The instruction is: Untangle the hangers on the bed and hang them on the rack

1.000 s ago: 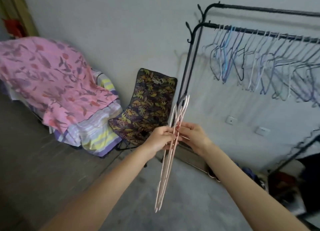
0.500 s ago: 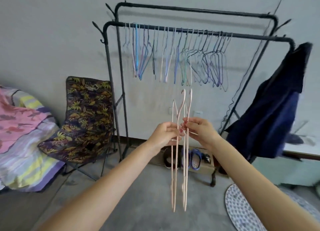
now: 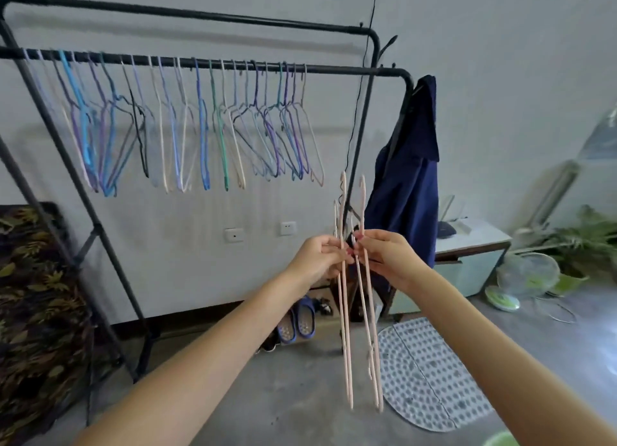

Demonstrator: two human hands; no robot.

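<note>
I see a small bunch of pale pink hangers (image 3: 347, 328) held edge-on in mid-air in front of me, hooks up and long bars hanging down over the floor, to the right of centre and nearer than the rack. They split into two thin groups: the left hand (image 3: 319, 257) has its fingers (image 3: 337, 250) pinched round the left group, and the right hand (image 3: 387, 255) has its fingers (image 3: 362, 241) pinched round the right group, the two hands almost touching at the fingertips. How many hangers are in the bunch I cannot tell. Behind them stands the black clothes rack (image 3: 334, 68) against the pale wall, its front rail carrying a row of blue, purple, teal and white wire hangers (image 3: 200, 128) that fills the left and middle of the rail; the stretch at the right end is bare. A dark blue garment (image 3: 407, 178) hangs from the rack's right corner, just behind the right hand. On the floor under the rack lie blue slippers (image 3: 297, 322), and a dotted mat (image 3: 424, 372) lies near right. A low white cabinet (image 3: 474, 255) stands far right with green plants (image 3: 587, 241) beside it, and a leaf-patterned chair (image 3: 30, 295) is at the left edge.
</note>
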